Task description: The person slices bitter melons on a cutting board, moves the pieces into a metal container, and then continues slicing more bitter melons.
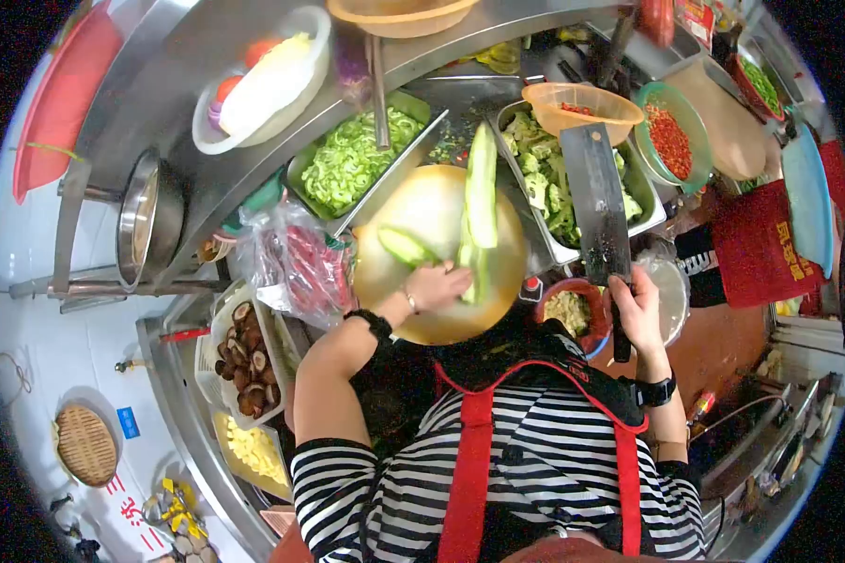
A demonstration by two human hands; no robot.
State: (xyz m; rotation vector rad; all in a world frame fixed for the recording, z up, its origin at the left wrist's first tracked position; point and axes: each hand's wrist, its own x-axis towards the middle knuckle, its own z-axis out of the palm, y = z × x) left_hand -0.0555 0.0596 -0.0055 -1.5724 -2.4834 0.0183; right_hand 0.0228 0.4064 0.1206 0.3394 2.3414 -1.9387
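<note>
My left hand rests on long pale green vegetable strips lying on a round wooden chopping block, fingers curled over their near ends. A shorter green piece lies just left of the hand. My right hand grips the black handle of a cleaver, whose dark blade is raised to the right of the block, over a steel tray. I wear a striped shirt and a red-strapped apron.
A steel tray of sliced green vegetable and a tray of cut cabbage stand behind the block. An orange bowl, a green bowl of chopped chilli, a basket of mushrooms and a plastic bag surround it.
</note>
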